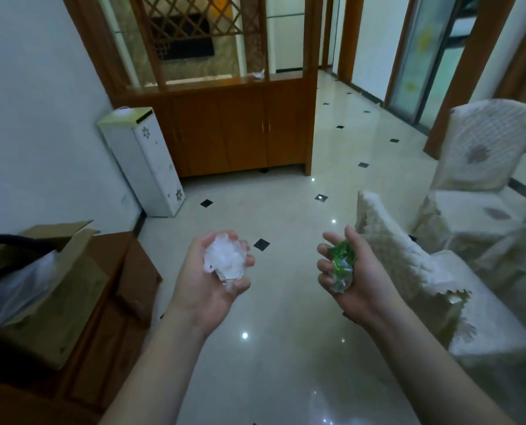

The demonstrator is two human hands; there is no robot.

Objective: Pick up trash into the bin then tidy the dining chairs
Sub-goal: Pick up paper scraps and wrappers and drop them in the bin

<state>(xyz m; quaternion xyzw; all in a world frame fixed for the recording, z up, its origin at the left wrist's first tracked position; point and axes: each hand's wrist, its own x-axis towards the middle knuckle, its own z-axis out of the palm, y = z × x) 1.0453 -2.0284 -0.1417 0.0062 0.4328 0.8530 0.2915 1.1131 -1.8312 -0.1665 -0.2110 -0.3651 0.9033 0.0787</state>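
My left hand (208,279) is held palm up over the floor and grips a crumpled wad of white and clear plastic trash (224,259). My right hand (355,271) is also palm up, its fingers curled round a crumpled green and clear wrapper (342,265). Two dining chairs with cream fabric covers stand at the right: a near chair (408,271) just beside my right hand and a far chair (482,167) behind it. No bin shows in this view.
A white floor-standing cabinet (151,161) stands against the left wall beside a wooden partition cabinet (240,130). An open cardboard box (41,286) rests on a low wooden cabinet (114,317) at the left. Glossy tiled floor (274,185) stretches ahead toward a hallway.
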